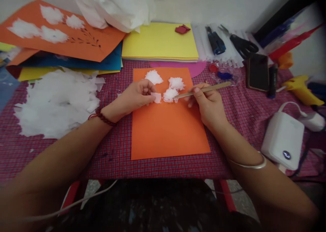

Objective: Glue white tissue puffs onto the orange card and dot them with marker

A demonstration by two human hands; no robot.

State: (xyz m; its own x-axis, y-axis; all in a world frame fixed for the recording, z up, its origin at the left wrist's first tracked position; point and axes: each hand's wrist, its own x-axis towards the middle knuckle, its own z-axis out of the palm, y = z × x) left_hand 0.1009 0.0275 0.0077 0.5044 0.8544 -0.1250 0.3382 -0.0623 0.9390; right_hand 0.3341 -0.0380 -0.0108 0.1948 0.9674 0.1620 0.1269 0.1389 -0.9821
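An orange sheet of paper (pixel 168 130) lies before me with three fluffy white paper clusters on its upper part. My left hand (pixel 142 94) pinches a small white paper square (pixel 157 97) just left of the lowest cluster (pixel 170 94). Between the fingers of my right hand (pixel 207 101) is a slim wooden stick (pixel 216 87), its tip touching or very near that same cluster. The other two clusters, one at upper left (pixel 154 76) and one at upper right (pixel 176 83), sit close by.
A big heap of white paper pieces (pixel 58 103) lies left. Behind are a decorated orange sheet (pixel 102 38) and a yellow paper stack (pixel 158 41). Scissors (pixel 241 45), a phone (pixel 257 72), a yellow glue gun (pixel 302 89) and a white box-shaped device (pixel 284 140) are at right.
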